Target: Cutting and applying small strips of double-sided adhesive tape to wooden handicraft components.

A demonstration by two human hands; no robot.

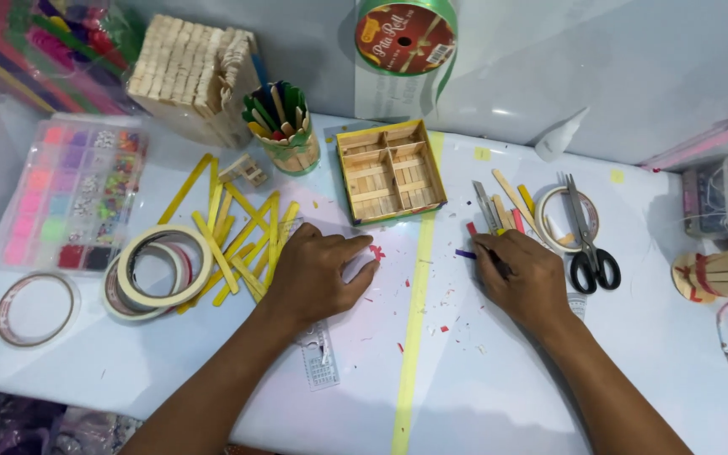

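My left hand [318, 274] lies palm down on the white table, fingers curled, pressing on a clear ruler [320, 362] that pokes out below it. A small red scrap [376, 251] lies at its fingertips. My right hand [526, 276] rests to the right, fingers closed over a dark thin tool, with a purple stick piece [464, 254] and a red piece [471, 227] just beside its fingertips. A yellow-edged box made of wooden sticks [389, 171], split into compartments, stands behind both hands.
Yellow sticks [242, 232] lie scattered left, beside tape rolls [162, 267]. Scissors [590, 244], loose sticks and a tape ring [568, 217] lie right. A bead organiser [73, 190], stick holder cup [284, 126], wooden stick block [191, 76], green ribbon spool [406, 35] and glue bottle [560, 135] stand behind.
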